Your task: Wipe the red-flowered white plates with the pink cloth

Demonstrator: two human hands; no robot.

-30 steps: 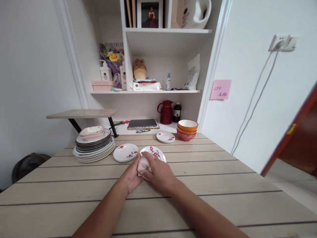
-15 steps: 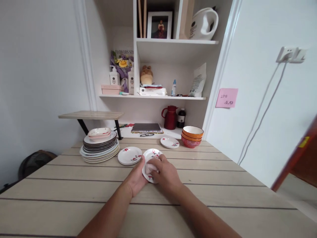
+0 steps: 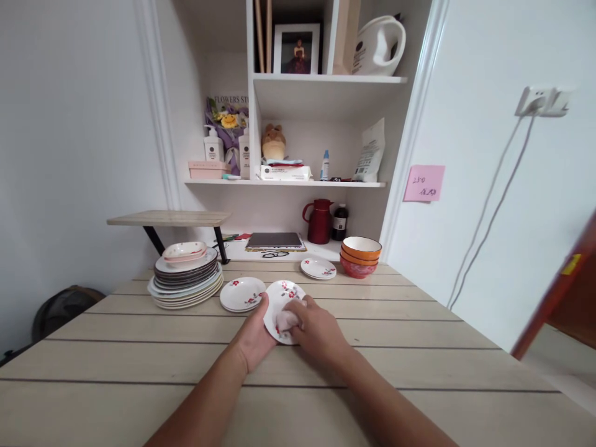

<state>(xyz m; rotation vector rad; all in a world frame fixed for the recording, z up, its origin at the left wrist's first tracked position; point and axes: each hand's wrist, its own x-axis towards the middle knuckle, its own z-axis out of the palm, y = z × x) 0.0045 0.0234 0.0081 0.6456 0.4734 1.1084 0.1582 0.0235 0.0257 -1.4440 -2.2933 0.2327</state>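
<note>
My left hand (image 3: pixel 259 335) grips the left edge of a small white plate (image 3: pixel 277 299) with red flowers, thumb on the rim and the other fingers hidden beneath. The plate is held tilted above the table. My right hand (image 3: pixel 317 328) is closed on a crumpled white tissue or cloth (image 3: pixel 287 319) pressed against the plate's face. Just left of it lie stacked small flowered plates (image 3: pixel 243 293). Farther back, another short stack of such plates (image 3: pixel 318 268) sits beside nested orange and red bowls (image 3: pixel 360 256).
On the left stands a tall stack of plates (image 3: pixel 185 287) topped with small dishes (image 3: pixel 184 250), near a raised wooden stand (image 3: pixel 170 218). At the back are a laptop (image 3: pixel 274 239), glasses (image 3: pixel 275 254), a red jug (image 3: pixel 319 221) and a dark bottle (image 3: pixel 340 222).
My right hand has slid the white tissue or cloth slightly toward the plate's lower right, uncovering more of its face. My left hand keeps its hold. The view has shifted slightly.
</note>
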